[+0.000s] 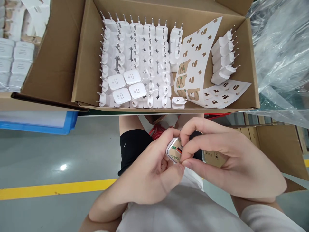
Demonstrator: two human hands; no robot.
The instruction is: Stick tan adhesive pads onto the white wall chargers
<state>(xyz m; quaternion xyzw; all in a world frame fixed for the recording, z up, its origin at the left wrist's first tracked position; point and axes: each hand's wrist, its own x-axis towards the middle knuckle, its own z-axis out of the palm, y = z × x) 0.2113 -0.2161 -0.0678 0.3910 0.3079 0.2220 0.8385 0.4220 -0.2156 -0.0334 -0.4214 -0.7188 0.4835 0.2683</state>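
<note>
My left hand point(152, 174) is closed around a white plug charger point(167, 150), with the port face turned up. A tan adhesive sticker point(174, 151) with green and dark print covers that face. Fingertips and thumb of my right hand point(227, 154) pinch together at the sticker's right edge, hiding part of it and of the charger. Just beyond my hands, a cardboard box point(166, 111) holds rows of white plug chargers point(149, 58), mostly pins up. Several loose chargers point(130, 87) lie on top of these rows, port faces up.
A white sticker sheet point(193, 58) with cut-outs and a few tan stickers leans inside the box, near a short row of chargers point(223, 54). More chargers point(23, 61) fill a box at left. Clear plastic wrap point(282, 54) lies at right; a blue-rimmed tray point(70, 122) sits lower left.
</note>
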